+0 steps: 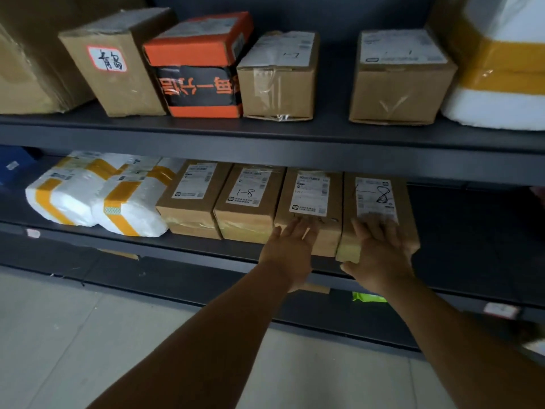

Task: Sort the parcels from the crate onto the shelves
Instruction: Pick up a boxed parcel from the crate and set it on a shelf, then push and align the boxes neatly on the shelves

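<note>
Several brown cardboard parcels with white labels stand side by side on the middle shelf. The rightmost parcel, marked 1-8, sticks out a little past the shelf's front edge. My right hand lies flat on its near end with straight fingers. My left hand presses with straight fingers against the near end of the parcel beside it. The crate is out of sight.
Two white foam parcels with yellow tape lie left on the middle shelf. The upper shelf holds several cardboard boxes, an orange-and-black box and a big white foam box. A green item shows on the lowest shelf.
</note>
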### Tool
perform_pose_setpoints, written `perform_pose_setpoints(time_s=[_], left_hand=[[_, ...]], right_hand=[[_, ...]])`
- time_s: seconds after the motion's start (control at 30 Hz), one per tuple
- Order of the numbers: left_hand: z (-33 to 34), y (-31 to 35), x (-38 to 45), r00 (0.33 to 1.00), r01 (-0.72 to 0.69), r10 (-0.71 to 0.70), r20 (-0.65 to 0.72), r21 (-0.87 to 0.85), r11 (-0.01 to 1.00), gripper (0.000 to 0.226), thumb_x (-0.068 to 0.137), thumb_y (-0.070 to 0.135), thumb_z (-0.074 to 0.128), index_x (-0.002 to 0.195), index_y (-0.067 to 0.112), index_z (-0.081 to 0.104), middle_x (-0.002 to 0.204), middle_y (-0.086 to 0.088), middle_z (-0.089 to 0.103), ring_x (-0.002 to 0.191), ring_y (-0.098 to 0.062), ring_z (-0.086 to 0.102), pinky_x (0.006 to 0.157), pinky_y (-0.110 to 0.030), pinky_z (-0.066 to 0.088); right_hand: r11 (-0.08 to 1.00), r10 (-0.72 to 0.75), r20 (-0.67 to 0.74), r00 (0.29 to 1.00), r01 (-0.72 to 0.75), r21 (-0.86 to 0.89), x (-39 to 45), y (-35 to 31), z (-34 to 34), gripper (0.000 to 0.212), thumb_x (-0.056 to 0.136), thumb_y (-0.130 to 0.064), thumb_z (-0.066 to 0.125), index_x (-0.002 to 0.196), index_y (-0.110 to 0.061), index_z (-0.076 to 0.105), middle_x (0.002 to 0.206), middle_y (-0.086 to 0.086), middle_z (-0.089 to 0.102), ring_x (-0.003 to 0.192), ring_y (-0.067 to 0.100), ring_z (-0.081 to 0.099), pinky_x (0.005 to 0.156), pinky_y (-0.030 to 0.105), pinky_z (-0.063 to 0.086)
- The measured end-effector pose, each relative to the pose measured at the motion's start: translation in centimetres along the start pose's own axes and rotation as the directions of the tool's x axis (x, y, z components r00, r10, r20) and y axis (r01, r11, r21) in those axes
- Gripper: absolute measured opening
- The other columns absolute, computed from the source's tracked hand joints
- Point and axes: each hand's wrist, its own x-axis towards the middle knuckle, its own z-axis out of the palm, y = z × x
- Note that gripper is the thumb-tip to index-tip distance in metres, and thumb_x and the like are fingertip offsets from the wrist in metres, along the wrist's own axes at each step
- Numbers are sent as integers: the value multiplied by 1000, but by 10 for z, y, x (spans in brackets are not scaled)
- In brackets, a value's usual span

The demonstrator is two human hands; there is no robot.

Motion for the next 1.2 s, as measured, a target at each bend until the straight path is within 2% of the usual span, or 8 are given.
perform_pose_setpoints(time_s=[0.13, 0.3, 0.5, 0.6, 0.73, 0.93, 1.03, 1.2], left_hand=[[-3, -50, -25, 998, 5, -5, -57, -1, 1000, 82, 97, 27, 50, 154, 18, -8, 162, -4, -7, 149, -21, -7, 120, -40, 3], [-8, -133, -61, 996, 38, -35, -84, 31, 999, 82, 97, 29, 49, 153, 19, -10, 162, -3, -9, 148, -21, -9, 119, -40, 1], [-8, -232, -83, 973, 171, -166, -160, 20, 985, 83, 95, 25, 53, 154, 18, -5, 162, -4, -4, 149, -22, -5, 119, -40, 3], [3, -274, -89, 958, 247, -235, -161, 59, 967, 88, 94, 22, 56, 153, 17, -10, 162, -5, -9, 148, -23, -9, 119, -41, 2], [15, -322, -87, 945, 297, -279, -172, 85, 951, 93, 92, 21, 61, 154, 18, -9, 161, -4, -13, 148, -26, -10, 118, -44, 4], [20, -353, -62, 929, 284, -263, -262, 47, 958, 97, 85, 15, 70, 154, 20, 2, 162, -5, -1, 148, -28, -3, 118, -44, 11], [18, -362, -52, 917, 284, -264, -299, 26, 958, 85, 88, 7, 62, 154, 17, 8, 159, -6, 10, 148, -29, 3, 117, -42, 17], [17, -375, -41, 901, 296, -262, -346, 46, 954, 64, 96, 9, 47, 153, 16, 17, 156, -6, 18, 145, -29, 12, 115, -42, 23]], right_hand=[[994, -73, 7, 997, 72, 79, -9, -63, 4, 99, 86, -44, 63, 152, -33, -10, 160, -7, -18, 145, 25, -21, 118, 49, -2], [989, -116, 63, 991, 109, 95, -6, -159, 12, 93, 90, -43, 59, 152, -33, -9, 160, -4, -16, 147, 22, -17, 119, 45, -2], [980, -195, 52, 979, 192, 56, 13, -257, 34, 94, 90, -43, 60, 152, -34, -11, 161, 0, -14, 147, 26, -13, 119, 45, 1], [968, -252, -27, 967, 252, -3, 31, -291, 49, 96, 88, -43, 61, 152, -32, -9, 161, -1, -10, 148, 28, -10, 119, 46, 4], [963, -262, -93, 961, 254, -94, 56, -318, 66, 95, 88, -41, 60, 152, -30, -11, 161, 1, -6, 147, 31, -6, 119, 45, 4], [928, -345, -194, 918, 302, -219, 91, -331, 77, 79, 91, -18, 52, 154, -26, 4, 161, -6, 8, 147, 26, 6, 120, 38, 11], [922, -361, -221, 906, 311, -233, 98, -336, 78, 79, 92, -17, 51, 154, -28, 3, 161, -8, 7, 147, 22, 7, 119, 35, 11], [921, -371, -253, 893, 318, -226, 105, -346, 83, 76, 94, -20, 50, 153, -30, 4, 161, -9, 7, 147, 22, 9, 119, 36, 13]])
